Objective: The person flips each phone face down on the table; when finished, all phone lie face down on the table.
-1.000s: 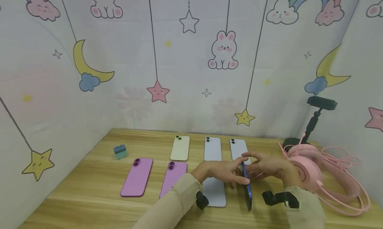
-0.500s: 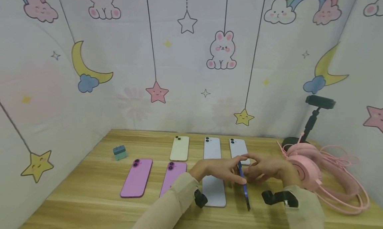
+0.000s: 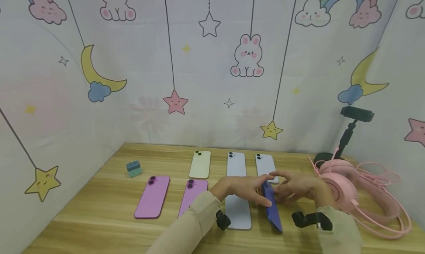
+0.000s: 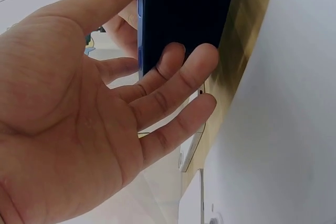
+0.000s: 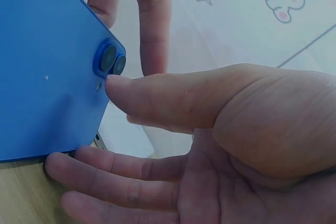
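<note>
A blue phone (image 3: 273,214) stands tilted on its long edge near the front right of the table, between both hands. My left hand (image 3: 245,188) holds it along its upper edge; in the left wrist view several fingers (image 4: 178,85) lie by its dark screen side. My right hand (image 3: 296,186) pinches its far end. In the right wrist view the thumb (image 5: 152,95) presses beside the two camera lenses (image 5: 109,59), and other fingers sit at the lower edge. A white phone (image 3: 238,214) lies beneath the left wrist, partly covered by that hand.
Two white phones (image 3: 236,163) (image 3: 263,162) and a cream phone (image 3: 200,164) lie in the back row. Two pink phones (image 3: 152,197) (image 3: 193,193) are at left, near a teal charger (image 3: 134,168). Pink headphones (image 3: 338,189) and a black stand (image 3: 346,138) are at right.
The blue phone has turned about its long edge, from nearly edge-on to showing its blue face to the head camera. Both hands stay almost in place.
</note>
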Demonstrator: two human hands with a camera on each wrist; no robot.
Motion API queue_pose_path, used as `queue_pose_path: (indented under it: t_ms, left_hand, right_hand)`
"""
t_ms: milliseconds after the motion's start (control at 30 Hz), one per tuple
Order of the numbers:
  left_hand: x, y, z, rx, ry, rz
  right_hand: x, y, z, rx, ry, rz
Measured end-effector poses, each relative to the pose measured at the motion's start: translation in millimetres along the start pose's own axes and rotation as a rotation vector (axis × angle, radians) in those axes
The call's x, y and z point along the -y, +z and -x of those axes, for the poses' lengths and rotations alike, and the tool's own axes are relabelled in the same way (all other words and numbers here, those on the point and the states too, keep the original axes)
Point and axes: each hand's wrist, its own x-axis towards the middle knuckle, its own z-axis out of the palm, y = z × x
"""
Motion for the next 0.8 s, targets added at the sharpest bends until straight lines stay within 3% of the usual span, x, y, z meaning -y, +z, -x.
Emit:
queue_pose_path:
  t_ms: [367,800]
  left_hand:
    - [3.8,4.3,-2.4,-0.002,-0.028,-0.041]
    - [7.3,8.4,-6.1,0.004,-0.029,-0.153]
  right_hand:
    - [-2.6,-2.9,3.2,-0.021,0.019,-0.008]
    - [-4.5,-7.9,5.8,-0.038,0.028,0.005]
